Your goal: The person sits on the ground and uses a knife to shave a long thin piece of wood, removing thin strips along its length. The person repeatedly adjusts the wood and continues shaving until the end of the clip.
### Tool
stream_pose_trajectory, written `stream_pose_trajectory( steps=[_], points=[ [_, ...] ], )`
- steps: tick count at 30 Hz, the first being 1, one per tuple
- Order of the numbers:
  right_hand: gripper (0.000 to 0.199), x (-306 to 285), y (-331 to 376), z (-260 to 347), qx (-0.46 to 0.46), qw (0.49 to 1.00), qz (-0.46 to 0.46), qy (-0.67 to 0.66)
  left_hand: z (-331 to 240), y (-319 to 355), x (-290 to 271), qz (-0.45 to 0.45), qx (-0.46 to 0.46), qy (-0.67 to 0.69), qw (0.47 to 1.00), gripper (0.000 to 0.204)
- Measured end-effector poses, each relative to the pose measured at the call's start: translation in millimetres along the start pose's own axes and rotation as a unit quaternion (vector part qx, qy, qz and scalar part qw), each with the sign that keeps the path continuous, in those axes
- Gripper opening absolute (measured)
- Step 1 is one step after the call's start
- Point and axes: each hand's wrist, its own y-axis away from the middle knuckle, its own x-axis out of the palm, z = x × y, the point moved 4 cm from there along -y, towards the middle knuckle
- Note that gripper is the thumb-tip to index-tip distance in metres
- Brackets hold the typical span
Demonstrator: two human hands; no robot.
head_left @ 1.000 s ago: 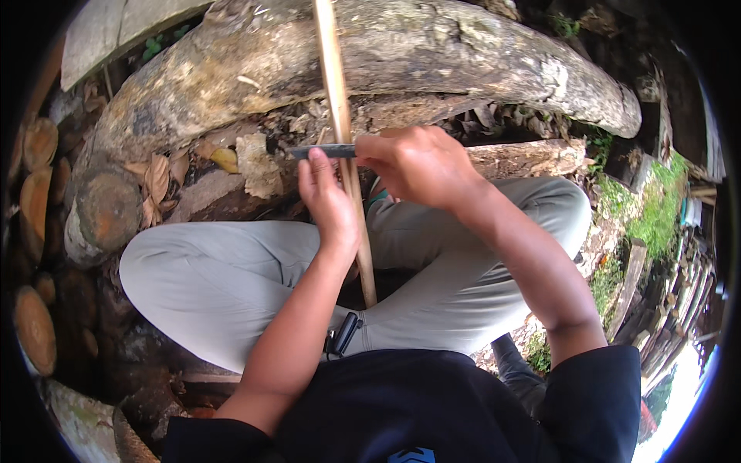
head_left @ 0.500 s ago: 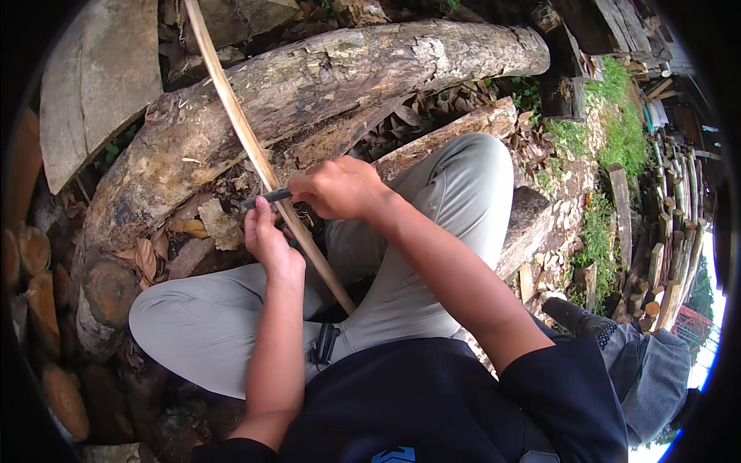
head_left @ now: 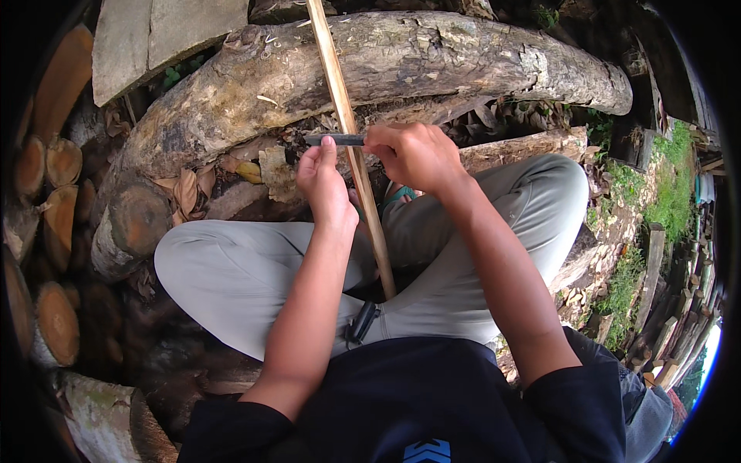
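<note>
A long, pale strip of wood slopes away from my lap, its near end between my thighs and its far part over a big log. Across it lies a knife with a dark, narrow blade. My right hand is closed round the handle end, which the fingers mostly hide. On the other side of the strip, my left hand pinches the blade near its tip between thumb and fingers. The blade appears to touch the wood's upper face.
The thick, bark-covered log lies crosswise beyond my legs. A grey slab is at the far left, above cut log ends. Dry leaves litter the ground. A small black object rests at my lap.
The view has swung left, so the scene sits further right and the strip looks more upright. Both hands keep their hold on the knife, which is slightly farther along the strip from me.
</note>
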Motion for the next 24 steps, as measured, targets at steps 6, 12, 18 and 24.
stream_pose_trajectory(
  steps=[6, 12, 18, 24],
  points=[
    [0.011, -6, 14, -6, 0.002, 0.999, 0.051, 0.013, 13, 10, -5, 0.023, -0.066, -0.008, 0.998, 0.021],
    [0.013, -1, -11, 0, -0.021, 0.999, -0.011, 0.03, 16, -57, -23, 0.047, -0.049, -0.03, 0.997, 0.032],
    [0.015, 7, 16, 0, -0.019, 0.998, -0.012, 0.058, 27, -39, -22, 0.006, -0.065, -0.086, 0.994, 0.032],
    [0.02, 10, -11, -8, 0.0, 0.999, -0.029, 0.032, 7, -59, -10, 0.05, -0.025, -0.085, 0.995, 0.03]
  ],
)
